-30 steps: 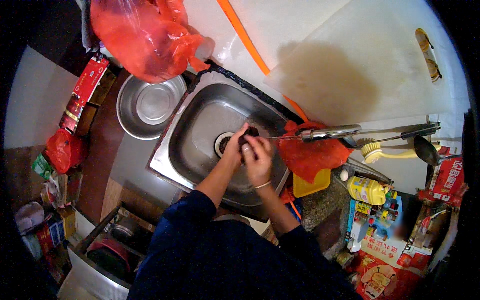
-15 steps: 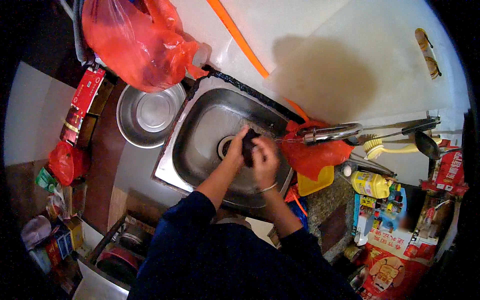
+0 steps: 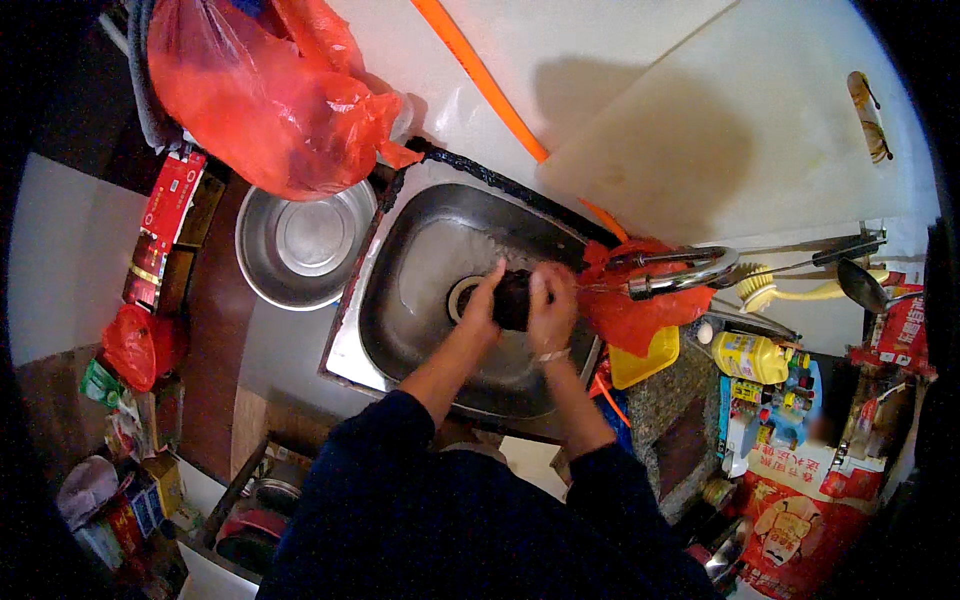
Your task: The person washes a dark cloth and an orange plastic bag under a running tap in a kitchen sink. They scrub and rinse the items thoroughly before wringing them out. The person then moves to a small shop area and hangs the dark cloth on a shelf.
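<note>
Over the steel sink (image 3: 400,240) both hands hold a dark, blackish-purple thing (image 3: 512,302), rounded and about palm-sized; its kind cannot be made out. My left hand (image 3: 480,308) grips it from the left, thumb upward. Against its right side my right hand (image 3: 552,305) is closed, fingers curled and slightly blurred. A bracelet circles the right wrist. Beside the left hand lies the sink's round drain (image 3: 462,298), partly hidden by it. The curved chrome faucet (image 3: 690,272) reaches in from the right toward the right hand. The sink floor looks wet.
A steel basin (image 3: 312,240) stands left of the sink, beneath a hanging red plastic bag (image 3: 265,110). Right of the sink are another red bag (image 3: 640,310), a yellow container (image 3: 648,362), a scrub brush (image 3: 760,290), a ladle (image 3: 860,285) and a yellow bottle (image 3: 748,357).
The right hand has shifted from over the dark thing to its right side, uncovering more of it. The whole view has moved slightly. Both hands keep hold.
</note>
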`<action>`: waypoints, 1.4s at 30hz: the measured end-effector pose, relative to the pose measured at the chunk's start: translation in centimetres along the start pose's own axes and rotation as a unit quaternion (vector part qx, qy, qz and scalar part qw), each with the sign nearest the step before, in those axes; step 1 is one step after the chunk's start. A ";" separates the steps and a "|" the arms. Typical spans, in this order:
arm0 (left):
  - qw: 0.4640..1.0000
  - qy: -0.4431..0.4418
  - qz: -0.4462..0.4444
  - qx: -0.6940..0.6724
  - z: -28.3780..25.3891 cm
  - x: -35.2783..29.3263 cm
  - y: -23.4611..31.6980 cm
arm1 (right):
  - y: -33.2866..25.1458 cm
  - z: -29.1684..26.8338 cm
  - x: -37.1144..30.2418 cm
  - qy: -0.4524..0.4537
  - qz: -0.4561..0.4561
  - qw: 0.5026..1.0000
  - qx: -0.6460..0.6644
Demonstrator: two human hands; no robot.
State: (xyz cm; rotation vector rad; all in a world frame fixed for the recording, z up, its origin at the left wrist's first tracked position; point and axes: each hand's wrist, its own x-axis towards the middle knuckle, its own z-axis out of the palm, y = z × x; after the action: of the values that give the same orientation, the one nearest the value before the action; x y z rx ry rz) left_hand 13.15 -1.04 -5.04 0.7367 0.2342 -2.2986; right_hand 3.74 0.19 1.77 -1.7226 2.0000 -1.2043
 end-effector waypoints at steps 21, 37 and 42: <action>0.998 -0.015 0.058 0.029 -0.1 -0.1 -0.3 | -2.1 2.8 -4.6 0.008 -0.002 0.999 -0.036; 0.984 -0.130 0.121 0.027 -2.0 3.1 -0.3 | -5.3 1.7 -2.8 0.056 -0.118 0.987 -0.092; 0.998 0.044 0.036 0.031 -1.3 1.6 -2.3 | 2.0 2.7 1.7 -0.117 0.083 0.987 -0.077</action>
State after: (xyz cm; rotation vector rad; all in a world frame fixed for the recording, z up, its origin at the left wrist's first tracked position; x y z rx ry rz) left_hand 11.25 0.17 -7.06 0.8647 0.1735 -2.2157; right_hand 3.60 -2.55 -0.77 -1.6382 2.0897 -0.7739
